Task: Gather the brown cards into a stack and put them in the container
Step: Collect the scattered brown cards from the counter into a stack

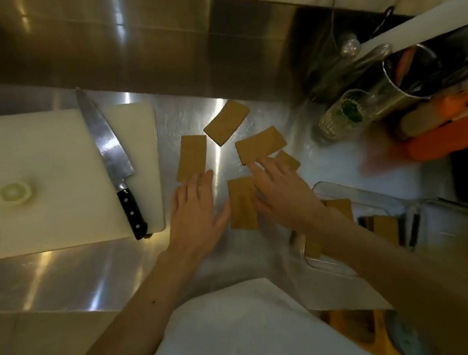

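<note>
Several brown cards lie scattered on the steel counter: one at the left (191, 156), one farthest back (226, 122), one to the right (260, 144), a small one partly under my fingers (287, 159), and one between my hands (242, 203). My left hand (194, 211) lies flat with fingers spread, its fingertips touching the left card's near edge. My right hand (282, 192) is flat too, fingers reaching onto the right card's near edge. The clear container (375, 202) sits at the right under my right forearm, with brown cards (386, 228) inside.
A white cutting board (38, 182) lies at the left with a large black-handled knife (111, 162) along its right side and a small white round piece (16, 194) on it. A glass jar (342, 115), a metal utensil holder (408, 75) and an orange item (449, 129) crowd the back right.
</note>
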